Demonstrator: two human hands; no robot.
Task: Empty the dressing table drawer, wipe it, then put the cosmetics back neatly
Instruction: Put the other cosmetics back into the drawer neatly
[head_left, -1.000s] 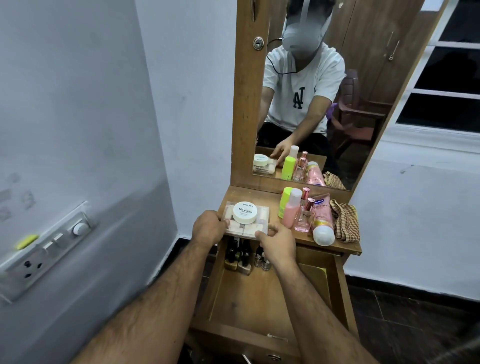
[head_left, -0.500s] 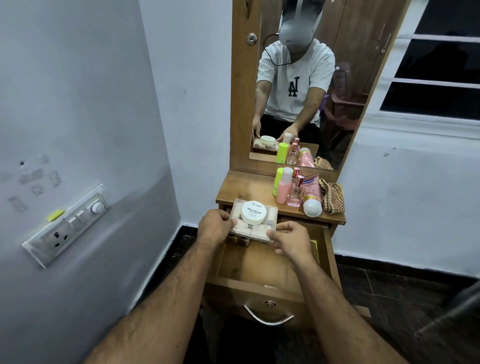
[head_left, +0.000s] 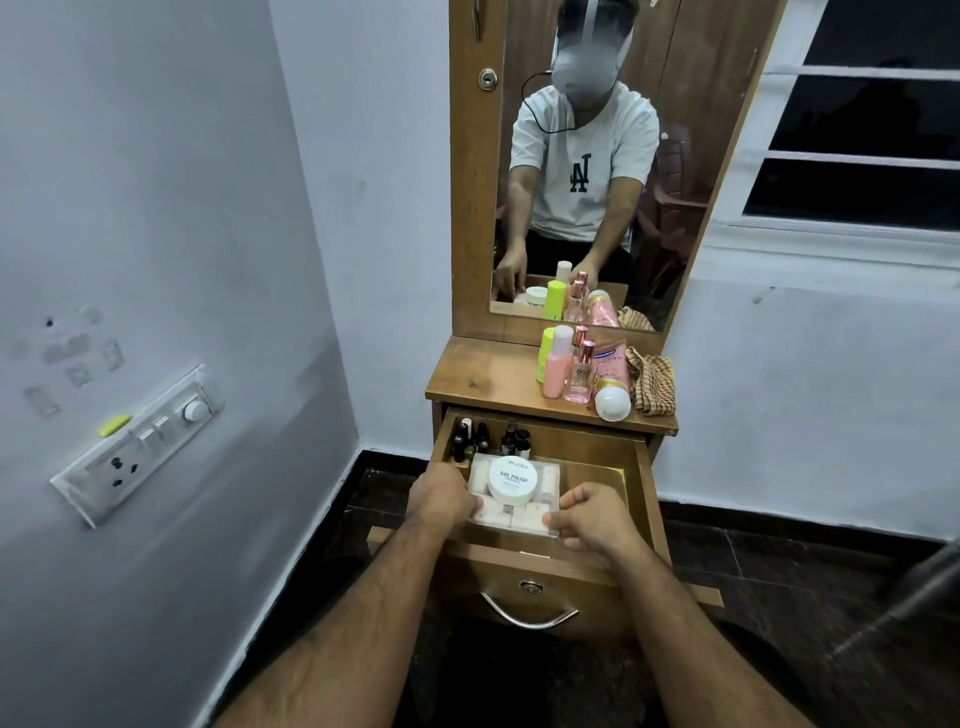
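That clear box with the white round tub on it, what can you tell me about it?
The clear box looks like see-through plastic, flat and rectangular, with pale pads or rolls inside. A white tub reading NAIL POLISH rests on its lid. It sits level in the open drawer, left hand gripping one end, right hand the other.

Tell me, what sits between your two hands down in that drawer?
In the head view, a clear box with a white nail polish tub on top lies between the left hand and right hand, both gripping its ends.
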